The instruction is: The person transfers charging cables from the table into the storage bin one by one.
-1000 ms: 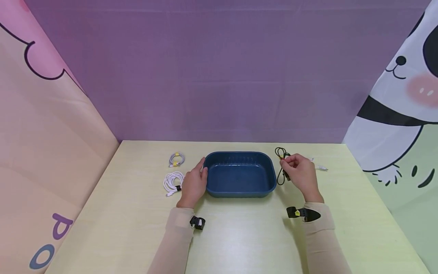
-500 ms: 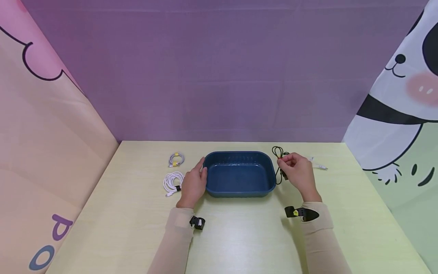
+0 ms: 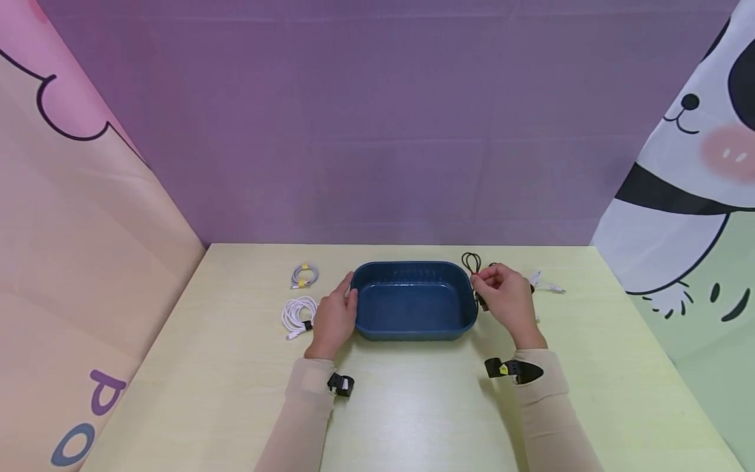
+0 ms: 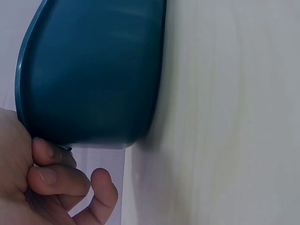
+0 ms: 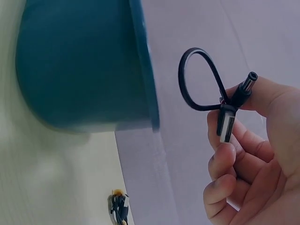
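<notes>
My left hand (image 3: 333,319) holds the left end of a blue plastic tub (image 3: 415,335), its fingers curled by the rim in the left wrist view. Beyond the tub's right end, my right hand (image 3: 508,301) pinches a bundled black charging cable (image 3: 483,303) between thumb and fingertips. Its loop stands above the fingers, close to the tub's right rim. The right wrist view shows the cable's USB plug (image 5: 227,125) and round barrel plug (image 5: 248,83) side by side at the fingertips. Inside the tub only the bare floor shows.
Left of the tub lie a small grey coiled cable (image 3: 312,275) with yellow ties and a larger white coiled cable (image 3: 288,314) with a black tie. A white cable (image 3: 551,287) lies behind my right hand. Another dark cable bundle (image 5: 119,206) shows on the table.
My right hand has moved left with the black charging cable, bringing it to the tub's right rim. More of the things behind that hand now show. The left hand and tub stay put.
</notes>
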Motion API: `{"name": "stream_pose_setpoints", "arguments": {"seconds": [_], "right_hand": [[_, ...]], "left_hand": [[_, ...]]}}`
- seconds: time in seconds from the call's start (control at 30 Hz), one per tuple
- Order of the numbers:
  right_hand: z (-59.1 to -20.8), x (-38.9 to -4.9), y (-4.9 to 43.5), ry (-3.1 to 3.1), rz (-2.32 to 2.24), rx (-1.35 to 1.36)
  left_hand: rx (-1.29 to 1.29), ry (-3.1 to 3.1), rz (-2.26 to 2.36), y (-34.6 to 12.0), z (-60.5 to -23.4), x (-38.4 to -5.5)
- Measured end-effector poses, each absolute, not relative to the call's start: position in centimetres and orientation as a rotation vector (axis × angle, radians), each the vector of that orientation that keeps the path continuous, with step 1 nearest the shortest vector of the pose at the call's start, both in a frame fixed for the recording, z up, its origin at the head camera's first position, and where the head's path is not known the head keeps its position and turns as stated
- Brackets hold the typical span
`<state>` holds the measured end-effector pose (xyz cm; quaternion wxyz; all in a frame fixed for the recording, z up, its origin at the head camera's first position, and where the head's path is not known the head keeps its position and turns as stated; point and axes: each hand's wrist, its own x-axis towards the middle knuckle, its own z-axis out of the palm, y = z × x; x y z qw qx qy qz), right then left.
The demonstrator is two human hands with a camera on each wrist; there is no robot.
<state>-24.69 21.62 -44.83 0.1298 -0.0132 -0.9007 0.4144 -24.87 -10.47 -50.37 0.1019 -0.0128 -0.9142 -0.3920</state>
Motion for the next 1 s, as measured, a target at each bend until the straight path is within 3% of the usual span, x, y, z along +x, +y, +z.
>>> {"name": "stream_pose_setpoints", "arguments": {"seconds": [1.0], "right_hand": [[-45.6, -24.6, 19.8, -2.628, 1.190, 0.033]], "left_hand": [[-0.061, -2.675, -1.102, -10.6, -50.8, -25.1]]}}
